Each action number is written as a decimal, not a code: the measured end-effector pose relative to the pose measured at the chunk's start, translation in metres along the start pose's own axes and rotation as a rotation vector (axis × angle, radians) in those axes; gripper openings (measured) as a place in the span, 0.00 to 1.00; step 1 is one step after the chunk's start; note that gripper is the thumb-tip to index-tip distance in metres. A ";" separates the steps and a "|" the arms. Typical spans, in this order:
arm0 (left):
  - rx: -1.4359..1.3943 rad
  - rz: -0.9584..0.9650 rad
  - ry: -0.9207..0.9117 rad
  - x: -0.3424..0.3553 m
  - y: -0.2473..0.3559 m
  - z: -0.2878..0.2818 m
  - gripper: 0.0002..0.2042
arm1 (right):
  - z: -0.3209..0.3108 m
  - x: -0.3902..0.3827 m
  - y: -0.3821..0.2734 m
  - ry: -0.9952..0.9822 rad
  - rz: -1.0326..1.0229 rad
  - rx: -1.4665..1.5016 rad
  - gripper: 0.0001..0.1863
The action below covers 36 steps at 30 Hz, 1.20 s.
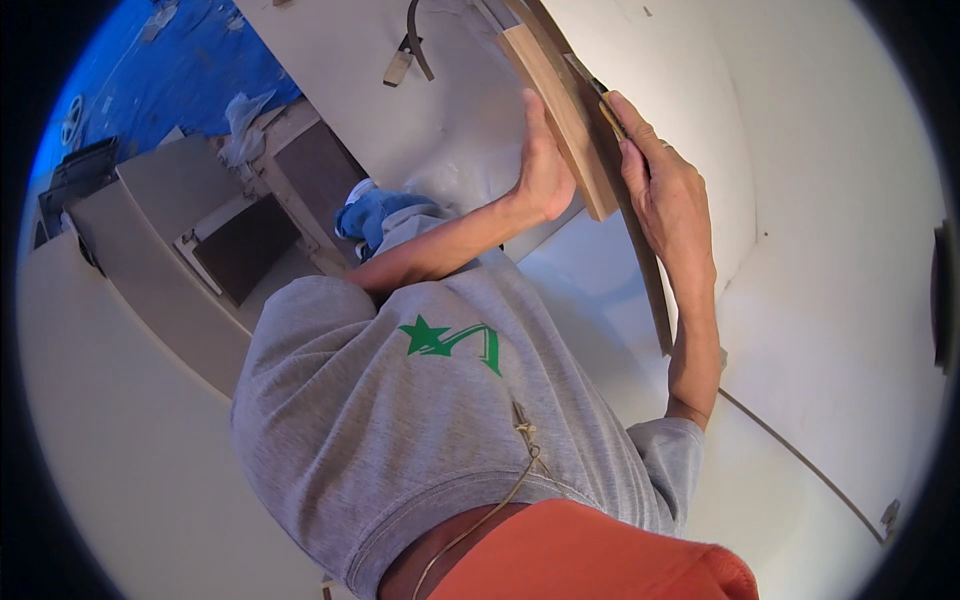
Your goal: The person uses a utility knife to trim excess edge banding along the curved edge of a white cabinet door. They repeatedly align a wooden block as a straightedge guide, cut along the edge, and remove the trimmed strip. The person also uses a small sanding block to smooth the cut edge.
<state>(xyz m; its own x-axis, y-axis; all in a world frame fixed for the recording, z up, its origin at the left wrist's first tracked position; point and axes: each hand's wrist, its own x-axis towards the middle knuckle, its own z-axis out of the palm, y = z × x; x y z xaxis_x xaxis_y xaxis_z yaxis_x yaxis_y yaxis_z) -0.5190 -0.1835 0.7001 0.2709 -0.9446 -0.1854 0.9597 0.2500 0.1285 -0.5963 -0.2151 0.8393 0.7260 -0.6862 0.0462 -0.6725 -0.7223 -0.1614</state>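
Observation:
My left hand (545,170) is against the left side of a light-brown wooden board (568,125), its thumb stretched along the edge and its other fingers hidden by the wood. My right hand (668,190) is closed around a yellow-and-black utility knife (612,115). The knife's blade (577,69) points up and away, lying close to a long thin dark-brown strip (648,275) that runs along the board's right side and extends toward me past the board's end. Whether the blade touches the strip I cannot tell.
A curved dark offcut (414,40) and a small flat tool with a pale end (398,68) lie on the white surface (350,60). Dark panels (248,248) and crumpled plastic (243,128) are at left, near a blue floor covering (200,75). A white wall (830,150) curves along the right.

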 end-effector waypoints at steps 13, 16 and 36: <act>-0.112 -0.104 0.044 -0.003 -0.002 -0.006 0.36 | 0.007 0.000 -0.004 -0.053 -0.062 -0.280 0.25; -0.024 0.083 0.049 -0.001 -0.003 -0.007 0.39 | 0.012 0.002 -0.005 0.025 -0.110 -0.200 0.27; -0.013 0.010 0.092 0.000 -0.002 0.003 0.32 | 0.007 -0.016 0.006 -0.089 -0.011 -0.172 0.28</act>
<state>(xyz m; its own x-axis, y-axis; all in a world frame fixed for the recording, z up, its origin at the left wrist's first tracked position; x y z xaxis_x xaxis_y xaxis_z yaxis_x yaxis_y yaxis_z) -0.5210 -0.1850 0.7026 0.2855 -0.9186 -0.2734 0.9577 0.2624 0.1182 -0.6111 -0.2080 0.8308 0.7383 -0.6733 -0.0411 -0.6735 -0.7391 0.0100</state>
